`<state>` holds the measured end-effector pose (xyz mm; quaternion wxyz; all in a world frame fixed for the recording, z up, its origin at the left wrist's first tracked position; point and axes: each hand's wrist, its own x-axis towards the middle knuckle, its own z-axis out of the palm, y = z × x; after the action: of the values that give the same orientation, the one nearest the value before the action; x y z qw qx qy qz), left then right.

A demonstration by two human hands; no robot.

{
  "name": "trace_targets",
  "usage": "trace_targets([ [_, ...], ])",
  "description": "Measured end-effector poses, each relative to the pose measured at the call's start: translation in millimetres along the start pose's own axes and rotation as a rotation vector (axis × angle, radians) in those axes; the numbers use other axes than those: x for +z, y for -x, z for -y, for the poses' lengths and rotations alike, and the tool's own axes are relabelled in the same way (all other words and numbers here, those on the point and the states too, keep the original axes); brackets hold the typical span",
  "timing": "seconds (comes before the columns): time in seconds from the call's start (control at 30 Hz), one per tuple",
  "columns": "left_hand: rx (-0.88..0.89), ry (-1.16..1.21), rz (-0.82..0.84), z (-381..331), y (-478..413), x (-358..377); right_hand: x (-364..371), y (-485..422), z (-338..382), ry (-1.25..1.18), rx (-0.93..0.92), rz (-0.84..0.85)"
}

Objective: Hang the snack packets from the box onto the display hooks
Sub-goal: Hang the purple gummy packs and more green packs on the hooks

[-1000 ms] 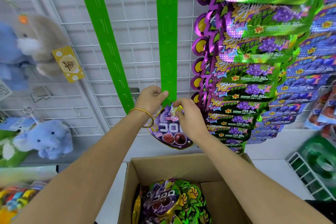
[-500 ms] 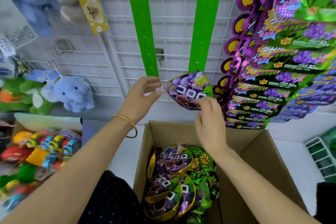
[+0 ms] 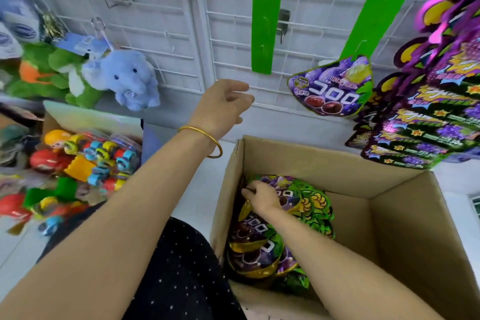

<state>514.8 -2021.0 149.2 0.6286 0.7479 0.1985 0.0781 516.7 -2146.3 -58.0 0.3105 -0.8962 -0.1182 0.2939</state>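
Note:
A purple grape snack packet [image 3: 331, 87] hangs at the bottom of the right green display strip [image 3: 381, 5]. The left green strip [image 3: 265, 15] carries nothing. A brown cardboard box [image 3: 405, 228] stands below, with several purple and green packets [image 3: 306, 205] piled at its left side. My right hand [image 3: 261, 196] is down in the box, fingers closing on the top purple packet there. My left hand [image 3: 224, 106] hovers in the air above the box's left corner, fingers loosely apart and holding nothing.
A white wire grid [image 3: 161, 41] backs the strips. Rows of purple and green packets [image 3: 436, 101] hang at the right. A blue plush elephant [image 3: 130, 78] and green plush hang at the left, above a bin of colourful toys [image 3: 85, 163].
Both hands have let go of the hung packet. My right hand dropped into the box onto the packets; my left hand drew back. The view tilted downward.

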Motion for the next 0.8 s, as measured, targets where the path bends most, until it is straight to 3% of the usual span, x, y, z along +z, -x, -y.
trace_targets([
  [0.13,-0.017,-0.023,0.011,1.8,-2.2,4.1,-10.9,7.7,-10.0,-0.069,0.080,-0.143],
  [0.27,-0.049,-0.133,0.057,9.2,-3.6,13.8,-54.4,37.0,-19.9,-0.552,0.090,-0.228],
  [0.43,-0.139,-0.429,0.103,26.8,-0.8,35.3,-120.4,83.5,-32.6,-0.890,0.007,-0.155],
  [0.5,-0.162,-0.427,0.191,25.3,8.4,46.3,-136.1,93.6,-34.4,-0.981,-0.039,-0.128],
  [0.63,-0.011,-0.342,0.272,15.3,22.4,66.0,-157.7,108.4,-28.7,-0.988,-0.138,-0.088],
  [0.8,0.064,-0.224,0.277,2.5,23.3,79.4,-198.2,118.9,2.2,-0.712,-0.401,-0.257],
])
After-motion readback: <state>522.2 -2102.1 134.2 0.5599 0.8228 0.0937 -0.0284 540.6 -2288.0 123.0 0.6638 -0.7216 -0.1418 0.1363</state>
